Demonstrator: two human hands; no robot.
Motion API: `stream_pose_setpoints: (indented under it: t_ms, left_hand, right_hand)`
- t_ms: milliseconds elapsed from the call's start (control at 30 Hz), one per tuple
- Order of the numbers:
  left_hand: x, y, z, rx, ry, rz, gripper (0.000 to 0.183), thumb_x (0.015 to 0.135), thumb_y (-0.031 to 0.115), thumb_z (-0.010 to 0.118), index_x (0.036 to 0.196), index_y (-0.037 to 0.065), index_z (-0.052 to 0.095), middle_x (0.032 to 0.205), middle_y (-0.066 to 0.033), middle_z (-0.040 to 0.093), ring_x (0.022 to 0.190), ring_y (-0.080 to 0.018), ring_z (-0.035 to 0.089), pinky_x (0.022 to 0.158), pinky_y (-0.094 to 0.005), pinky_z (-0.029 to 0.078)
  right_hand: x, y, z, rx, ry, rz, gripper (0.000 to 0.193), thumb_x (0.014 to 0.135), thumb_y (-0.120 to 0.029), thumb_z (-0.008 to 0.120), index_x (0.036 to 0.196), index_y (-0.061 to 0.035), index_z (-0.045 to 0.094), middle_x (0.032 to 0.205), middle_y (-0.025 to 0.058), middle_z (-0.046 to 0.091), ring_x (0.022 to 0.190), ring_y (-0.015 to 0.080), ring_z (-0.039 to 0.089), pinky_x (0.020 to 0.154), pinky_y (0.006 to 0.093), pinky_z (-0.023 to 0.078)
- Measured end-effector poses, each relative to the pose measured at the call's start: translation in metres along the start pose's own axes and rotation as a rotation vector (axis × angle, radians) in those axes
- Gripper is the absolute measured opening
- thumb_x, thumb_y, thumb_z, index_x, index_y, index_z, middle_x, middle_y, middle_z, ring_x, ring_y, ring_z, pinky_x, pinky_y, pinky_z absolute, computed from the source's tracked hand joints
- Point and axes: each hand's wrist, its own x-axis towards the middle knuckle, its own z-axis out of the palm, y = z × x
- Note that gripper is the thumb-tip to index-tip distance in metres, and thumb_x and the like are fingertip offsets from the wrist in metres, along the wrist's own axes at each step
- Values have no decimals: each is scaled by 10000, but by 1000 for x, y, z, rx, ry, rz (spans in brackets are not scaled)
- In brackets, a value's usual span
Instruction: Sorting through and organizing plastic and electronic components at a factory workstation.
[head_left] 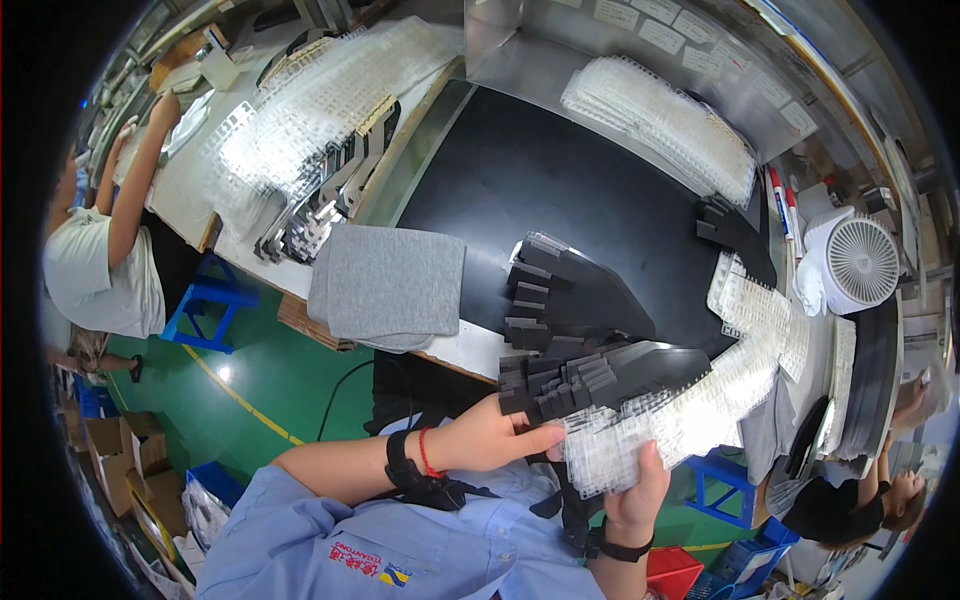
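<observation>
The left hand [492, 434] pinches a clear plastic grid tray [610, 450] at its fingertips; the right hand [636, 495] grips it from below, dark foam pieces [560, 385] just beyond the fingers.

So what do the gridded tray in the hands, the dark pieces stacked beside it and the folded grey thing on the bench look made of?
The gridded tray, held in both hands, looks like thin clear moulded plastic: translucent and glossy. The dark pieces look like matte black foam or rubber, blocky with no shine; which one I cannot tell. The folded grey thing looks like soft knit fabric, limp-edged and dull.
</observation>
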Motion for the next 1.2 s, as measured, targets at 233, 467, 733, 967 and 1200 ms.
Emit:
stream_pose_setpoints:
  t_ms: [233,467,733,967,1200]
  left_hand:
    - [-2,-3,0,-201,39,-111,176,931,117,504,1071,23,554,849,-10,614,766,-67,568,689,-224,460]
    - [-3,-17,-4,75,60,26,172,933,103,481,946,-6,613,839,-44,640,735,-88,555,681,-225,452]
    - [-1,-6,-4,213,96,18,170,897,122,521,869,-24,605,703,-22,602,655,-63,512,610,-240,435]
    - [-5,-1,-3,97,85,69,290,825,-37,467,1099,-27,561,961,-68,622,876,-108,541,801,-261,439]
    - [-2,-2,3,-174,137,26,307,835,-52,436,1110,-18,568,991,-75,615,897,-113,540,814,-260,438]
  right_hand:
    - [-2,3,-14,-29,-10,-4,507,906,-270,495,1293,28,357,1225,168,502,1081,278,536,932,416,423]
    - [-8,-12,-10,262,-160,35,618,901,-415,465,1349,-15,320,1273,145,484,1122,299,511,956,432,414]
    - [-7,-15,-11,331,-253,16,636,899,-404,473,1365,-8,299,1318,148,455,1157,303,492,965,431,414]
    - [-8,-6,-28,190,-125,47,633,864,-354,494,1347,6,298,1273,172,462,1110,311,510,922,430,437]
    - [-10,-4,-36,221,-184,10,645,860,-382,486,1345,4,305,1269,175,464,1108,319,508,925,441,430]
